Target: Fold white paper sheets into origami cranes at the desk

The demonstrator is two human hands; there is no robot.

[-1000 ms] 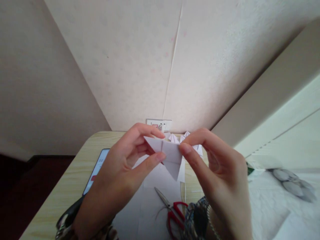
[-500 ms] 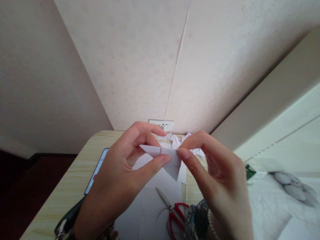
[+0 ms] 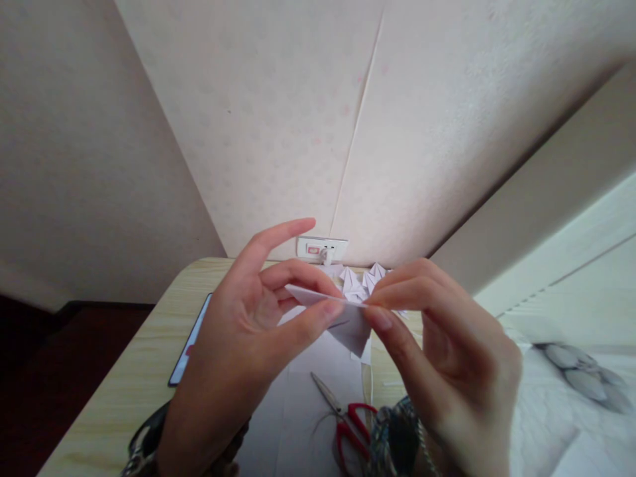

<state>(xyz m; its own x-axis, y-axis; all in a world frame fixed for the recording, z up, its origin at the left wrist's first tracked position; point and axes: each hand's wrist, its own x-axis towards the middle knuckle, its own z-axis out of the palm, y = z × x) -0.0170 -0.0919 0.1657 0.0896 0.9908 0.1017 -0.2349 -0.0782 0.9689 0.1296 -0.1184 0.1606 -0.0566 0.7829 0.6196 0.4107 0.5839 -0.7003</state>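
Note:
A small folded piece of white paper (image 3: pixel 352 331), roughly triangular with a point hanging down, is held above the table between both hands. My left hand (image 3: pixel 258 315) pinches its left part between thumb and a finger, while the index finger stretches out free above. At the paper's right corner, my right hand (image 3: pixel 442 338) grips it between thumb and index finger. Below lie white paper sheets (image 3: pixel 288 424) and scissors (image 3: pixel 342 417) with red handles, blades pointing away to the left. Folded white paper pieces (image 3: pixel 360 281) rest behind the hands near the wall.
A phone (image 3: pixel 191 344) lies on the light wood table (image 3: pixel 129 358), partly behind my left hand. A wall socket (image 3: pixel 322 249) with a plug sits just above the table's back edge. White bedding (image 3: pixel 551 411) is to the right.
My left index finger has lifted away from the paper. The paper has tilted and shifted slightly right, and my right hand has moved a little right with it.

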